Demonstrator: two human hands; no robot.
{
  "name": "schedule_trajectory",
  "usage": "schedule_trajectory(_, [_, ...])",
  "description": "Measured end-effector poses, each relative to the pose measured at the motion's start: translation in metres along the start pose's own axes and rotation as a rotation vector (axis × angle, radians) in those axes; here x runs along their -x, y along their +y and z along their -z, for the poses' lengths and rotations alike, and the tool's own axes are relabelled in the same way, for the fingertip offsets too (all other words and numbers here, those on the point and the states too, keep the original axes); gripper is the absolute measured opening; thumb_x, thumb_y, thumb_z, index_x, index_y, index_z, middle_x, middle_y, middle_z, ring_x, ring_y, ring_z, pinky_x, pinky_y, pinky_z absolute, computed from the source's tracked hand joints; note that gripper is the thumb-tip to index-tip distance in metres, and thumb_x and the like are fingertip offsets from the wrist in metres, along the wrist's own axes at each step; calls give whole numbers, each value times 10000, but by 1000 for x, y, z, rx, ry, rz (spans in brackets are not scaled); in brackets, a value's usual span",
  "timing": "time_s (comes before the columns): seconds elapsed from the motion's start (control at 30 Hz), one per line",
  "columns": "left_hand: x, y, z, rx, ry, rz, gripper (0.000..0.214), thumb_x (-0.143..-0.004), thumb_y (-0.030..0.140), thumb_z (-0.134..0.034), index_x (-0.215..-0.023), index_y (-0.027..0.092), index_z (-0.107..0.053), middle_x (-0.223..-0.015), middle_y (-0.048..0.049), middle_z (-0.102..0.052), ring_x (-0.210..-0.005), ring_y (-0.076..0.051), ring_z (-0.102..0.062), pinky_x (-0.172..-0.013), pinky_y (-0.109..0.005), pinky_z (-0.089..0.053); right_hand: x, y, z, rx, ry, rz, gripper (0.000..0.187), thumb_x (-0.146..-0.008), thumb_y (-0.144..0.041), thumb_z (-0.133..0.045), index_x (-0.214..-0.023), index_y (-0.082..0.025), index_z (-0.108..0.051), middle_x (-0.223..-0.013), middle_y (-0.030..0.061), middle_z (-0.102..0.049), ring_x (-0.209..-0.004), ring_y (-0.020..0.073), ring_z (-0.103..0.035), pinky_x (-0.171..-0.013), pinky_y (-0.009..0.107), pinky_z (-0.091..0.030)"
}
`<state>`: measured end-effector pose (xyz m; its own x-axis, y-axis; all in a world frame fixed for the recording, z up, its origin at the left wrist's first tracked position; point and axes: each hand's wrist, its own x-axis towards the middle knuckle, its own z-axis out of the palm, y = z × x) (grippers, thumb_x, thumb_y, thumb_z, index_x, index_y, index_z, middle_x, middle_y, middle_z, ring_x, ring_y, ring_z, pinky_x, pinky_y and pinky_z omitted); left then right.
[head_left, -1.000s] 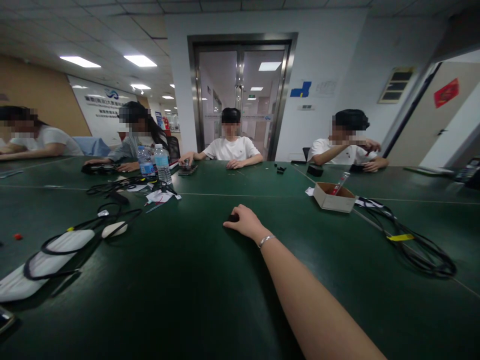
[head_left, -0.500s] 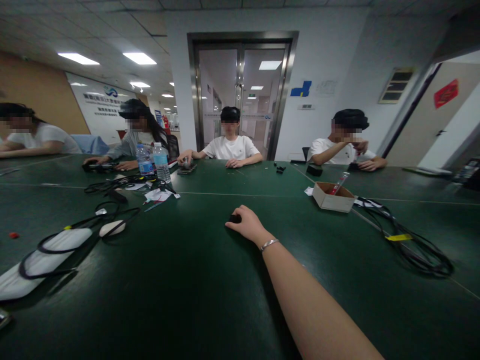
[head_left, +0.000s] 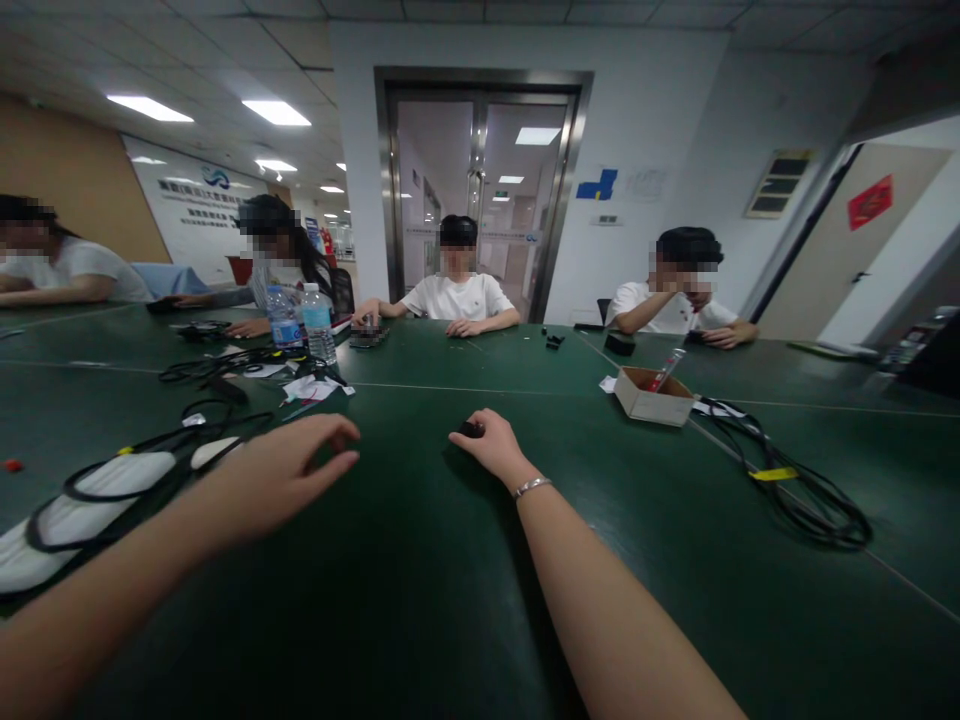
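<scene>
My right hand (head_left: 491, 442) rests on the green table (head_left: 390, 600) near the middle, with its fingers closed around a small black object (head_left: 471, 429). The fingers cover most of that object, and its exact kind does not show. A silver bracelet (head_left: 532, 487) circles the right wrist. Over the table on the left is my left hand (head_left: 281, 470), with thumb and fingers apart and nothing between them. It is slightly blurred and partly hides a white rounded object (head_left: 214, 452) behind it.
A white power strip (head_left: 97, 510) with black cable lies at left. Two water bottles (head_left: 318, 325) stand beyond, near papers and cables. At right are an open box (head_left: 654, 402) holding a tube and a coiled black cable (head_left: 806, 495). Several people sit across the table.
My left hand has come into view from the lower left and reaches over the table. My right hand keeps its hold on the black object in nearly the same place.
</scene>
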<state>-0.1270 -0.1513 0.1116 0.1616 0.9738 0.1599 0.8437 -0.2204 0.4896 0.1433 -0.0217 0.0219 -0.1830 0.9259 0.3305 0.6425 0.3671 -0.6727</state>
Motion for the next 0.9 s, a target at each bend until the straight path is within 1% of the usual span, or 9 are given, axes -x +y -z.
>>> schedule_trajectory(0.07, [-47,11,-34,293,-117,59,362,-770,471,-566,-1016,209,-610,-990,-70,-626,-757,-178,-602,-663,-281,-476,0,0,0,15,5,47,252,-702,-340,-749,-717,-162,-571,-808,6,-524,-698,150,-499,-618,263,-400])
schedule_trajectory(0.1, [-72,16,-53,436,-113,168,344,-760,455,-580,-985,195,-604,-963,-75,-625,-710,-170,-601,-617,-266,-468,0,0,0,33,9,91,245,-702,-324,-751,-724,-162,-570,-807,7,-521,-694,147,-494,-612,259,-396])
schedule_trajectory(0.2, [-133,29,-108,794,-114,327,316,-761,425,-611,-962,183,-584,-876,-67,-629,-663,-147,-590,-601,-237,-449,0,-3,-1,93,28,251,202,-709,-270,-739,-737,-163,-569,-808,10,-519,-708,147,-488,-621,257,-389])
schedule_trajectory(0.27, [-156,38,-135,989,-194,321,307,-782,443,-592,-946,183,-597,-782,-46,-630,-639,-136,-573,-595,-218,-431,-1,-3,-1,103,37,328,170,-701,-219,-729,-766,-163,-581,-845,20,-531,-758,158,-497,-664,264,-399])
schedule_trajectory(0.33, [-166,46,-152,1122,-258,296,312,-812,462,-547,-909,174,-614,-741,-42,-632,-641,-142,-566,-587,-222,-427,-2,-3,0,97,49,362,179,-684,-167,-719,-813,-159,-595,-891,33,-543,-813,170,-503,-716,274,-407])
schedule_trajectory(0.5, [-165,46,-165,1174,-145,213,191,-818,316,-544,-888,166,-638,-768,-38,-643,-676,-139,-573,-573,-214,-423,-5,0,3,93,34,345,118,-673,-117,-684,-737,-166,-597,-801,15,-557,-773,168,-509,-697,262,-396])
schedule_trajectory(0.67, [-159,35,-160,1209,-198,167,228,-760,154,-581,-981,139,-635,-855,-72,-650,-714,-142,-601,-600,-219,-452,-3,-2,1,75,8,354,111,-665,-158,-722,-742,-179,-646,-778,7,-608,-735,167,-504,-694,270,-377])
schedule_trajectory(0.83, [-160,36,-165,1220,29,193,206,-773,95,-578,-972,132,-618,-920,-82,-635,-755,-127,-604,-636,-204,-476,-3,1,-1,-50,90,153,169,-670,-285,-733,-682,-163,-616,-648,-11,-586,-644,152,-516,-600,242,-371])
schedule_trajectory(0.9, [-161,37,-169,1248,72,187,192,-785,77,-569,-962,136,-614,-949,-81,-621,-785,-120,-602,-688,-215,-499,-4,6,-1,-149,155,93,186,-689,-318,-706,-691,-162,-605,-652,-14,-588,-630,147,-531,-584,235,-382])
